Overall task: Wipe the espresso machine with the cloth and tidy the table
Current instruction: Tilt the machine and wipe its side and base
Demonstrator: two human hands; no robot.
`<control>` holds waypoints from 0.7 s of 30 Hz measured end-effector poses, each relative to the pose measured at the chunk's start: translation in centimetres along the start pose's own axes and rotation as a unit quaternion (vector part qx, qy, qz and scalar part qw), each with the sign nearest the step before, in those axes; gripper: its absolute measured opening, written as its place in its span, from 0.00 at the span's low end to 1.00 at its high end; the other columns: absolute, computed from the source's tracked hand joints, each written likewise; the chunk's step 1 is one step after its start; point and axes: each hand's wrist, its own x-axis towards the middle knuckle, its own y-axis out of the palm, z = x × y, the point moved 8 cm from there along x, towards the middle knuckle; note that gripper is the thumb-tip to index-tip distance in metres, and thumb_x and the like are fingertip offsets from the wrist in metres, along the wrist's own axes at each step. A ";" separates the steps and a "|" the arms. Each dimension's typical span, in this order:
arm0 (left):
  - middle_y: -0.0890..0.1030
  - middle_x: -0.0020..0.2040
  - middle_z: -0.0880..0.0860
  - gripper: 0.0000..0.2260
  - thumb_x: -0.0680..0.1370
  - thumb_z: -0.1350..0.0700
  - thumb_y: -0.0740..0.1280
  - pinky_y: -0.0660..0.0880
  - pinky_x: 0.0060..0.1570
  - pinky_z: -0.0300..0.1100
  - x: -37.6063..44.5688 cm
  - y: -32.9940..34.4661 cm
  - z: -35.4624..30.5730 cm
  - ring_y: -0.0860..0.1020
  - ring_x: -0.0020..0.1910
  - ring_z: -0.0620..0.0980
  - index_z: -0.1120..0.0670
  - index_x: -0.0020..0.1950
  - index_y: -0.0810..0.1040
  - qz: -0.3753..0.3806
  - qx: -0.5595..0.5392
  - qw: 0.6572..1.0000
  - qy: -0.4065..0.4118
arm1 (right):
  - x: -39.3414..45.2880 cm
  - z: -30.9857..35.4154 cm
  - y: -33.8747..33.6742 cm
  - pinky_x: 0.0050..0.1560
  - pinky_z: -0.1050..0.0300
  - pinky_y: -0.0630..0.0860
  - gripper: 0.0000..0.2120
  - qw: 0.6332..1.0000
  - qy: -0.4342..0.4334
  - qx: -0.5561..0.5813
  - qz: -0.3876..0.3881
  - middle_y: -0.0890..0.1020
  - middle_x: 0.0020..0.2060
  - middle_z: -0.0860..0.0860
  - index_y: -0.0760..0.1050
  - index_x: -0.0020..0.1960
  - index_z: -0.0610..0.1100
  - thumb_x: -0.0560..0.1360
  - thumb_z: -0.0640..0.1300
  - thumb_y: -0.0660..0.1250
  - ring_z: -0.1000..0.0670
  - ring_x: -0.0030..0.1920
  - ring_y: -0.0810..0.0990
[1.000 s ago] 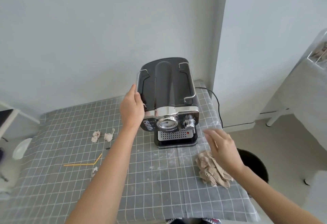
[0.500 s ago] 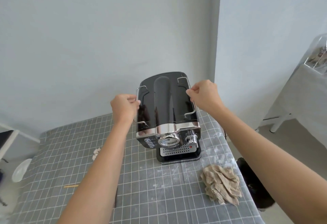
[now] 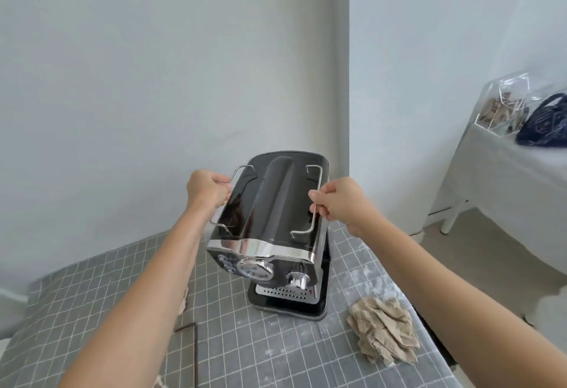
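A black and chrome espresso machine stands at the back of a table covered with a grey checked cloth. My left hand grips the wire rail on the machine's left top edge. On the right top edge, my right hand grips the matching wire rail. A crumpled beige cloth lies on the table to the right of the machine, untouched. White dusty smears mark the tablecloth in front of and beside the machine.
A thin dark stick lies near my left forearm. A white crumpled scrap peeks out behind that forearm. To the right stands another covered table with a clear box and a dark blue bundle. Walls close in behind.
My right hand left the spot above the cloth and took hold of the machine's right rail. My left hand shifted up onto the left rail. The view tilted up and closer.
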 end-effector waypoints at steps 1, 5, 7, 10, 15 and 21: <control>0.83 0.42 0.62 0.10 0.73 0.69 0.66 0.76 0.35 0.38 0.5 0.0 -0.5 0.79 0.32 0.52 0.63 0.51 0.82 0.003 0.009 1.000 0.011 | -0.8 -0.1 0.5 0.29 0.64 0.71 0.17 1.000 0.005 0.024 0.008 0.76 0.19 0.53 0.73 0.30 0.41 0.77 0.40 0.68 0.51 0.37 0.85; 0.84 0.47 0.62 0.10 0.72 0.70 0.68 0.78 0.57 0.49 2.3 0.8 -2.4 0.82 0.51 0.59 0.61 0.49 0.84 0.019 0.039 0.998 0.049 | -3.7 -0.2 3.1 0.25 0.67 0.69 0.15 0.993 0.028 0.114 0.013 0.78 0.21 0.52 0.74 0.32 0.41 0.77 0.41 0.70 0.51 0.33 0.81; 0.84 0.46 0.60 0.10 0.73 0.70 0.67 0.76 0.55 0.43 2.8 1.4 -3.3 0.82 0.51 0.58 0.61 0.49 0.84 0.031 0.055 0.996 0.069 | -4.7 -0.4 4.4 0.25 0.66 0.70 0.11 0.986 0.039 0.162 0.001 0.81 0.24 0.51 0.76 0.36 0.39 0.76 0.41 0.71 0.53 0.30 0.79; 0.83 0.48 0.59 0.09 0.75 0.68 0.66 0.70 0.51 0.38 3.1 2.4 -4.8 0.78 0.48 0.52 0.60 0.51 0.83 0.047 0.075 0.990 0.106 | -6.1 -0.8 6.0 0.24 0.66 0.70 0.09 0.975 0.059 0.211 -0.023 0.83 0.27 0.49 0.76 0.39 0.39 0.76 0.41 0.71 0.58 0.23 0.77; 0.83 0.50 0.58 0.08 0.75 0.67 0.67 0.70 0.54 0.39 3.2 3.9 -6.2 0.78 0.49 0.51 0.59 0.51 0.83 0.077 0.096 0.979 0.163 | -7.6 -1.2 7.7 0.25 0.65 0.71 0.10 0.964 0.071 0.252 -0.041 0.86 0.32 0.45 0.77 0.37 0.41 0.77 0.41 0.70 0.54 0.28 0.81; 0.83 0.49 0.57 0.08 0.77 0.65 0.65 0.71 0.53 0.39 2.5 5.7 -6.1 0.78 0.46 0.51 0.59 0.52 0.83 0.088 0.097 0.969 0.211 | -8.8 -2.1 8.3 0.24 0.64 0.70 0.07 0.960 0.081 0.261 -0.059 0.87 0.37 0.46 0.77 0.41 0.39 0.78 0.39 0.67 0.54 0.28 0.83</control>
